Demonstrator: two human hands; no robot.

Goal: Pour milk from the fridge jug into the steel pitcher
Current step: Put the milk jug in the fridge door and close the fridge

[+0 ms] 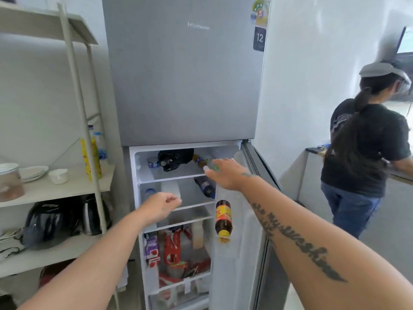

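We reach into the open fridge (134, 220): our left hand (159, 203), fingers loosely curled and empty, nears the white jug (171, 189) (second shelf); our right hand (225, 173) spreads open.

We face the fridge (183, 86), its lower door (252, 220) swung open to its right. Inside it, a bag (176, 158) lies on the top shelf, a bottle (204, 186) on the shelf below, and cartons (153, 249) stand lower still. Another bottle (223, 218) sits in the open door. Left of the fridge stands a shelving rack (67, 186) bearing plates (33, 172) and a kettle (93, 214). Right of the fridge, beyond the door, a person (366, 148) stands at a counter (312, 151).
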